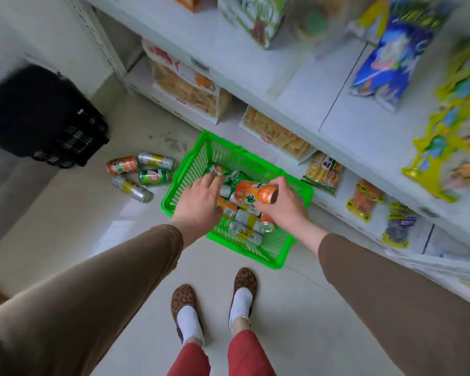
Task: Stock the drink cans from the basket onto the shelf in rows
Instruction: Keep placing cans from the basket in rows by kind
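Orange can (251,194) lies gripped within right hand (284,206) fingers (278,183), above basket (280,253).

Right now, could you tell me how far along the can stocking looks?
Early on. No cans show on the shelf, which holds only snack packs. In hand: the right hand grips an orange can above the green basket, while the left hand reaches in among the rest. Left: several cans in the basket, plus four cans lying on the floor beside it.

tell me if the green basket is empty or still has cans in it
Not empty. Several cans lie on their sides inside the green basket, under both hands.
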